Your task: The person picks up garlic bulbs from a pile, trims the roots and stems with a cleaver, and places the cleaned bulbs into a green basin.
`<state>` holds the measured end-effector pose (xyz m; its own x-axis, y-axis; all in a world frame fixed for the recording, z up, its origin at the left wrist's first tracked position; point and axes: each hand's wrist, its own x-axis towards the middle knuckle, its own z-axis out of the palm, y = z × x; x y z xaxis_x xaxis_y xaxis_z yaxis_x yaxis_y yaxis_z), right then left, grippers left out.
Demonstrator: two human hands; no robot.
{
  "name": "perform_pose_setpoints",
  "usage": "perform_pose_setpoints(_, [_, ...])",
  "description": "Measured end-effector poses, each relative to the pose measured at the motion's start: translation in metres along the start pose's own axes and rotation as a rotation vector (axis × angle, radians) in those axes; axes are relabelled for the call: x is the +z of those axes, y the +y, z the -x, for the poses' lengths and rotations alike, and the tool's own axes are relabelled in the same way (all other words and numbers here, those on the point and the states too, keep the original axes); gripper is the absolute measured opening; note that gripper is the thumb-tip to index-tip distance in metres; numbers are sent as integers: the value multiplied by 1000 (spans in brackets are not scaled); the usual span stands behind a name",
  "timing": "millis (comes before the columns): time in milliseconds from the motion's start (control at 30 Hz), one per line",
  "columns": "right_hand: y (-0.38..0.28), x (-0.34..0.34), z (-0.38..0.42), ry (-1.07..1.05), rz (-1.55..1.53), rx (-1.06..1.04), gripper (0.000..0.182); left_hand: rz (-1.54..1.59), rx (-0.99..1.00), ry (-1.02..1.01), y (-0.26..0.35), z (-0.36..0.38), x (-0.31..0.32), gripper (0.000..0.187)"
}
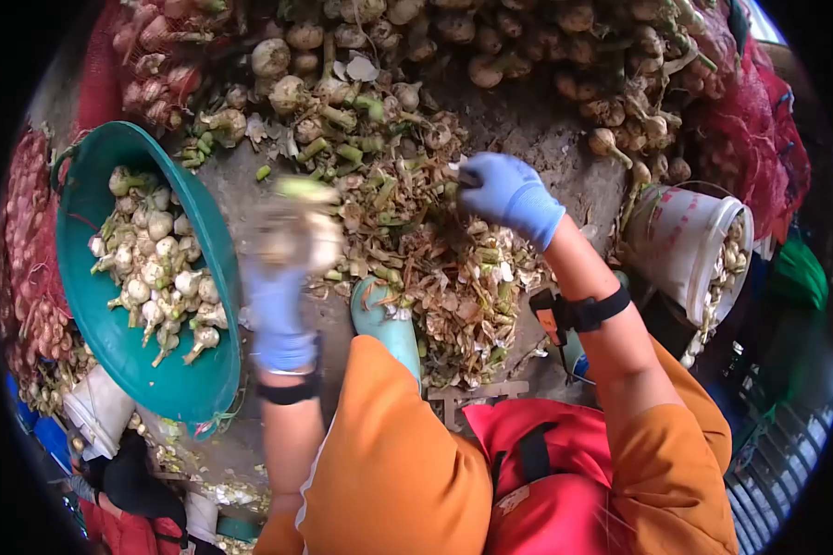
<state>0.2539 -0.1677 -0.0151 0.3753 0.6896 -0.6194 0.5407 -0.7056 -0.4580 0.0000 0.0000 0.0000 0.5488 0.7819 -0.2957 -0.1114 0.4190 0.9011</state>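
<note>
Garlic (324,243) in blurred left hand (278,296), right hand (509,191) in curled grip

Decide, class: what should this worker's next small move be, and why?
Probably bring the right hand to the garlic in the left hand and peel it: though blurred, it looks partly brown, the right hand is apart from it, peelings lie between the hands, and the bulbs in the basin look paler.
</note>
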Motion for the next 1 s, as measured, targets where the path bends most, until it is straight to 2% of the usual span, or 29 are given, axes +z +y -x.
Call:
perform_pose_setpoints(33, [10, 3, -3, 71, -189, 16, 34, 10, -23, 9, -5, 5, 1, 57])
perform_pose_setpoints(67, [19, 14, -12, 24, -753, 45, 33, 469, -95, -199, 14, 0, -14, 55])
perform_pose_setpoints(100, [-10, 12, -46, 145, -872, -168, 32, 841, -73, -480, 38, -19, -26, 53])
perform_pose_setpoints(133, [-9, 26, -62, 281, -779, -297, 32, 1151, -112, -579, 38, -18, -26, 55])
perform_pose_setpoints(167, [-6, 37, -83, 434, -668, -439, 32, 1111, -81, -535, 32, -19, -15, 58])
perform_pose_setpoints(200, [-8, 39, -92, 361, -647, -363, 34, 867, -117, -434, 16, -25, -7, 59])
perform_pose_setpoints(233, [-12, 36, -87, 140, -666, -161, 36, 624, -164, -312, -5, -26, -2, 60])
perform_pose_setpoints(300, [-35, 46, -48, 214, -687, -217, 34, 447, -287, -273, -53, -15, 4, 54])
perform_pose_setpoints(333, [-41, 55, -27, 213, -592, -266, 31, 374, -295, -195, -92, -9, 1, 50])
perform_pose_setpoints(367, [-48, 54, -2, 154, -460, -413, 32, 300, -306, -124, -118, -1, 1, 46])
perform_pose_setpoints(400, [-51, 54, 19, 10, -512, -414, 32, 176, -226, -179, -118, 12, 7, 41])
perform_pose_setpoints(433, [-52, 50, 34, -125, -563, -415, 31, 68, -285, -134, -103, 13, 17, 39])
perform_pose_setpoints(500, [-51, 32, 45, -97, -596, -165, 28, -135, -417, -60, -71, 16, 38, 43])
perform_pose_setpoints(533, [-43, 34, 40, 129, -479, -245, 26, -288, -257, -85, -78, 17, 35, 43])
perform_pose_setpoints(567, [-38, 29, 38, 231, -248, -290, 25, -439, -96, -110, -87, 20, 28, 44])
perform_pose_setpoints(600, [-37, 29, 37, 259, -90, -355, 24, -446, -99, -115, -89, 23, 22, 44])
perform_pose_setpoints(633, [-36, 31, 37, 284, 71, -418, 23, -756, 101, -243, -90, 26, 16, 45])
perform_pose_setpoints(667, [-37, 32, 40, 284, 69, -416, 23, -1058, 310, -369, -92, 29, 11, 47])
perform_pose_setpoints(700, [-40, 32, 43, 285, 121, -446, 23, -1057, 308, -368, -87, 35, 14, 47])
perform_pose_setpoints(733, [-44, 32, 46, 286, 174, -478, 23, -843, 140, -396, -80, 41, 16, 51])
perform_pose_setpoints(833, [-54, 28, 54, 253, 181, -527, 24, -1019, 147, -570, -60, 40, 17, 56])
perform_pose_setpoints(867, [-56, 26, 54, 235, 185, -536, 24, -994, 226, -533, -62, 40, 14, 54])
perform_pose_setpoints(967, [-53, 23, 49, 250, 191, -607, 26, -769, 142, -501, -61, 38, 13, 53])
perform_pose_setpoints(1000, [-51, 24, 48, 247, 188, -607, 26, -793, 161, -560, -86, 32, -8, 56])
